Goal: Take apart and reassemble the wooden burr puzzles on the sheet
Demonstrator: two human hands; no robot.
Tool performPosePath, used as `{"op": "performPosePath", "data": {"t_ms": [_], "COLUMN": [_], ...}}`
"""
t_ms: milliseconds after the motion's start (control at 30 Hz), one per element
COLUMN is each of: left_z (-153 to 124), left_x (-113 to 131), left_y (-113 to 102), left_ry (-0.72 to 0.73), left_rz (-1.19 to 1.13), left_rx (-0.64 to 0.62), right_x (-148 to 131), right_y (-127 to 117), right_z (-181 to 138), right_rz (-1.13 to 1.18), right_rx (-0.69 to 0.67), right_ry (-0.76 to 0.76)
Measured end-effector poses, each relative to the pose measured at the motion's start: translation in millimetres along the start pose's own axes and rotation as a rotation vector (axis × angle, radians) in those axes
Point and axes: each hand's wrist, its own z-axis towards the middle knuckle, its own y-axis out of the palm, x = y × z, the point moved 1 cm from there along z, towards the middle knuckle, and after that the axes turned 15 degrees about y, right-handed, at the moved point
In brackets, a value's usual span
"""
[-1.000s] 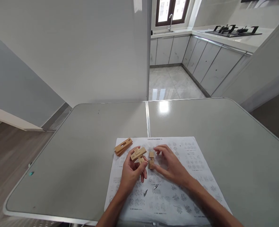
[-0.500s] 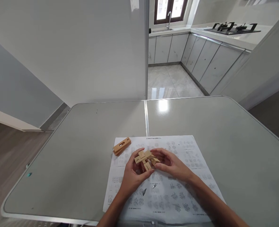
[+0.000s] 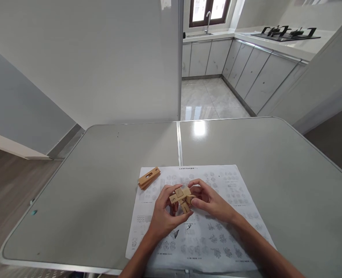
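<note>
A small wooden interlocking puzzle [image 3: 180, 196], made of crossed pieces with numbers on them, is held just above the printed sheet [image 3: 211, 255]. My left hand [image 3: 164, 214] grips it from the left, thumb at the lower end and fingers round the upper side. From the right, my right hand [image 3: 210, 200] has its thumb and fingers closed on the puzzle's right-hand piece. Parts of the puzzle are hidden behind the fingers. A stack of flat wooden pieces [image 3: 149, 177], the top one slotted and marked 2, lies on the sheet's upper left corner.
The sheet, covered in puzzle diagrams, lies on a grey folding table [image 3: 81, 200] with a centre seam. Two small dark scraps [image 3: 176, 234] rest on the sheet. A teal bit [image 3: 34, 212] is near the table's left edge. Beyond are a wall and a kitchen with a stove [image 3: 286, 35].
The puzzle has turned a little and shifted slightly right in my hands. My right fingers have closed in nearer to its right-hand piece. The stack stays in place.
</note>
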Motion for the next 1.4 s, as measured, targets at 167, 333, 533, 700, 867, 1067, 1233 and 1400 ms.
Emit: {"op": "performPosePath", "data": {"t_ms": [167,333,533,700,867,1067,1233,1400], "left_z": [0.1,1.0,2.4,1.7,0.5,0.9,0.8,-0.5], "left_x": [-3.5,-4.2,-0.9,-1.5,-4.6,-3.9,-2.0,-3.4], "left_y": [-0.8,-1.0,2.1,0.5,-1.4,-1.3,-1.7,-0.9], "left_ry": [0.132,0.146,0.174,0.095,0.022,0.087,0.079,0.014], "left_rz": [0.091,0.066,0.036,0.029,-0.071,-0.007,0.014,-0.042], "left_rx": [-0.068,-0.098,-0.174,-0.124,-0.078,-0.074,-0.095,-0.086], "right_x": [-0.5,-2.1,-3.0,1.6,0.7,-4.0,-4.3,-2.6], "right_y": [-1.8,-3.1,0.4,-0.2,0.4,3.2,4.4,4.9], "right_z": [-1.6,-3.6,-5.3,-3.6,-2.0,-2.9,-3.4,-1.5], "right_rz": [-0.122,-0.131,-0.164,-0.158,-0.418,-0.66,-0.582,-0.399], "right_rx": [0.025,-0.011,-0.056,-0.043,0.133,0.265,0.202,0.144], "right_ry": [-0.002,0.004,-0.011,-0.041,-0.189,-0.356,-0.207,-0.099]}}
